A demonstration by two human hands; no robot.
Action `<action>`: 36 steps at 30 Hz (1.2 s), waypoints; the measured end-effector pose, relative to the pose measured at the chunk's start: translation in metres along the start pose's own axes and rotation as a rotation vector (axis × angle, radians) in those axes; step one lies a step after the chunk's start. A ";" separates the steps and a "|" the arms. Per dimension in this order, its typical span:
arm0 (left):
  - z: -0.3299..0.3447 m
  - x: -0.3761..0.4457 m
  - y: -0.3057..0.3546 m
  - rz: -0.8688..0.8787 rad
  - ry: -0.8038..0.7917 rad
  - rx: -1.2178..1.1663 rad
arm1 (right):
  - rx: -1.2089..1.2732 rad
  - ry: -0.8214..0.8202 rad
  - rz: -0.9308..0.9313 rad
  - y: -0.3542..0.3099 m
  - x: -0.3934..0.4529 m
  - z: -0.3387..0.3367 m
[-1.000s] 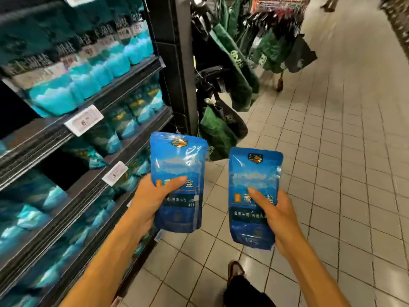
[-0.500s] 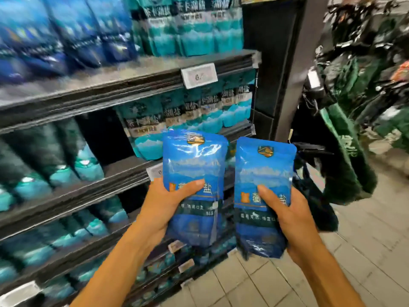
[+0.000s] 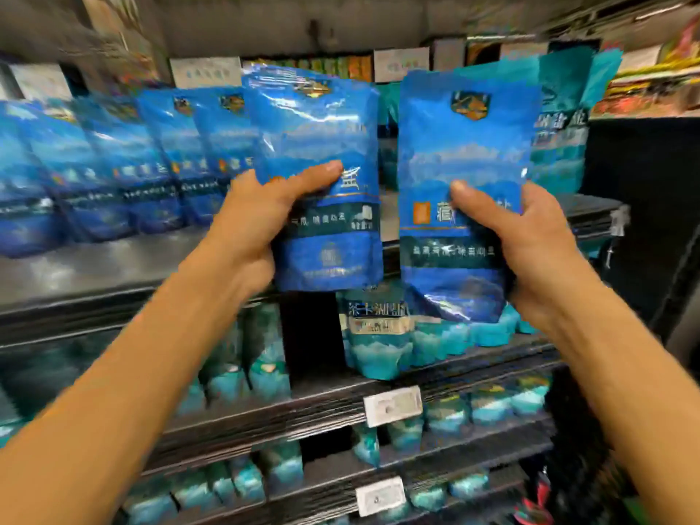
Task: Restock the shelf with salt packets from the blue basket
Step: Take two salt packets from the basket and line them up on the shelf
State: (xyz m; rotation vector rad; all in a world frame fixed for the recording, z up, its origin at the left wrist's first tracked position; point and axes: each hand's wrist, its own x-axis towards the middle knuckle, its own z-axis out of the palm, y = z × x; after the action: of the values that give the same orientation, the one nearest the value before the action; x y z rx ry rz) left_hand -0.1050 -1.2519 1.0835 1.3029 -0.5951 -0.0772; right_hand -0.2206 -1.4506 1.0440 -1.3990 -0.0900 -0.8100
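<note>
Left fingers: hidden behind the left packet — only the thumb of the left hand shows in front.
Right fingers: tucked behind the right packet held by the right hand.
Blue packet row: smeared by motion, print unreadable — cut by the left edge.
Price tags: figures too blurred to read.
Forearms: cut off at the bottom edge.
Top shelf goods: blurred streaks of colour.

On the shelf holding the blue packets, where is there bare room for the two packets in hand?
Bare shelf lies in front of the row of blue packets, and a gap shows between the two held packets, left of the teal packets. The row itself is packed tight.
</note>
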 end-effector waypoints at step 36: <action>-0.043 0.166 -0.045 0.022 0.175 1.472 | -0.075 -0.457 0.389 0.110 0.249 0.031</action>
State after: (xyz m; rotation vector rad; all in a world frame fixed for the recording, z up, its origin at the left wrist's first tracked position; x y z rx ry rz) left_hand 0.0677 -1.2901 1.0972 2.6758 -0.4832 0.5993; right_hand 0.0350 -1.5398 1.0859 -1.5882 -0.1353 -0.1661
